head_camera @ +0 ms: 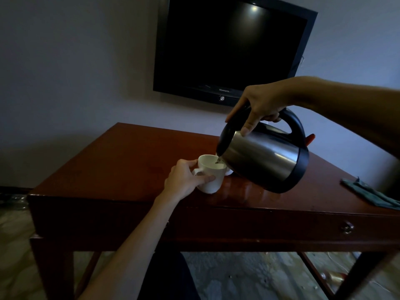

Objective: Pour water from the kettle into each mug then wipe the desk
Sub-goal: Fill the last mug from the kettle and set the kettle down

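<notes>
place: dim hotel-style guest room | upper centre: black Skyworth flat-screen TV (231,48) mounted on plain pale wall (75,68) | centre: glossy reddish wooden writing surface (134,152) with drawer knob (347,227) at lower right | on it: electric kettle (264,156), white mug (211,174) | bottom: patterned floor (238,276)

A mug (211,175) stands on the desk (121,161), left of centre, with a second mug (228,171) just behind it, mostly hidden. The tilted kettle (264,158) hangs above, to their right. A cloth (370,194) lies at the desk's right edge; a television (231,48) hangs on the wall behind
</notes>
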A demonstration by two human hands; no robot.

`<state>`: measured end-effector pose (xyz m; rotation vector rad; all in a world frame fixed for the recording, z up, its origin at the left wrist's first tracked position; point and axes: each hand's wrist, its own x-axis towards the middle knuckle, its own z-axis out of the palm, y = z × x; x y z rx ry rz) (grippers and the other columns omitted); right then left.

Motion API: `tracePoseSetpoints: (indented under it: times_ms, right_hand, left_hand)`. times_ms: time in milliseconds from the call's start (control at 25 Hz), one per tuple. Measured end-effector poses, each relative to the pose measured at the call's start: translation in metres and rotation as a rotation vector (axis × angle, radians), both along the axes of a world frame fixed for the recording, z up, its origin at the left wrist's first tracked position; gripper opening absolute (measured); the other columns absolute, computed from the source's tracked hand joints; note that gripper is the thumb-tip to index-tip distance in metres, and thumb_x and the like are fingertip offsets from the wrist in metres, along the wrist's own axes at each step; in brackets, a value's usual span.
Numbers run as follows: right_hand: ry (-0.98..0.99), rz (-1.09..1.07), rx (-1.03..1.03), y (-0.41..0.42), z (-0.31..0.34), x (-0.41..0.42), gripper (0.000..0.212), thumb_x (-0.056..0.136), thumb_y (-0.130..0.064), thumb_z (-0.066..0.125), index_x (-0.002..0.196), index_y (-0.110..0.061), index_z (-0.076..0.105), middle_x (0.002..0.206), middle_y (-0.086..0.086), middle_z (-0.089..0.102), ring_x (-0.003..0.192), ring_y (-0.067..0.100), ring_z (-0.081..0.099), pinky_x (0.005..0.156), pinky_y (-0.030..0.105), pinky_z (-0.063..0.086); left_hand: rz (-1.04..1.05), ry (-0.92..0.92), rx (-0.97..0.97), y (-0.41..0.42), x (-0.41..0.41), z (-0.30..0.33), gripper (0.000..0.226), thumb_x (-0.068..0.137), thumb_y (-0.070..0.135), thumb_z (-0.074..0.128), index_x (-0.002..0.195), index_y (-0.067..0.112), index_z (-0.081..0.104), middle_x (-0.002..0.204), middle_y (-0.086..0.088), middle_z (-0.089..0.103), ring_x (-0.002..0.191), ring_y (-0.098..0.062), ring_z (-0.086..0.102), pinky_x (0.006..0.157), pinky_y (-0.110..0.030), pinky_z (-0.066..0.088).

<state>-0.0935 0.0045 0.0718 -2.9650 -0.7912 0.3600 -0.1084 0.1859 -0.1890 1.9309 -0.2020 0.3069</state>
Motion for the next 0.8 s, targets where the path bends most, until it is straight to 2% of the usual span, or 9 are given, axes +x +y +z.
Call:
tracePoseSetpoints:
  times_ms: [160,320,600,800]
  right_hand:
    - [0.002,0.001,-0.006,0.0009,0.0002,0.0011,0.058,0.081,-0.019,0.079,0.136,-0.027,0.060,0.053,0.001,0.055,0.038,0.008,0.041,0.038,0.018,0.039]
    - [-0.001,0.009,-0.020,0.0013,0.0006,0.0034,0.061,0.080,-0.021,0.080,0.136,-0.028,0.060,0.058,0.007,0.056,0.039,0.011,0.043,0.039,0.021,0.043]
    - [0.011,0.007,-0.010,0.0015,0.0017,0.0019,0.060,0.082,-0.018,0.079,0.137,-0.027,0.059,0.049,0.002,0.051,0.037,0.009,0.040,0.038,0.020,0.041]
    - [0.008,0.011,-0.014,0.0009,0.0007,0.0033,0.061,0.080,-0.021,0.080,0.137,-0.027,0.060,0.055,0.004,0.054,0.039,0.010,0.042,0.039,0.020,0.042]
  left_hand:
    - [0.005,0.007,-0.008,-0.0006,-0.0013,0.0015,0.134,0.029,0.099,0.063,0.140,0.023,0.060,0.136,0.001,0.066,0.131,-0.023,0.057,0.103,-0.058,0.047]
    - [0.007,0.016,-0.014,0.0001,0.0019,-0.0024,0.127,0.032,0.100,0.065,0.136,0.028,0.063,0.130,0.007,0.069,0.127,-0.017,0.060,0.102,-0.057,0.049]
    - [-0.003,0.016,-0.014,-0.0001,0.0034,-0.0039,0.123,0.034,0.100,0.065,0.135,0.031,0.064,0.129,0.008,0.070,0.126,-0.015,0.061,0.101,-0.056,0.050]
    - [-0.001,0.007,-0.014,-0.0001,0.0031,-0.0043,0.121,0.036,0.099,0.066,0.135,0.030,0.064,0.128,0.009,0.070,0.125,-0.015,0.061,0.100,-0.055,0.051]
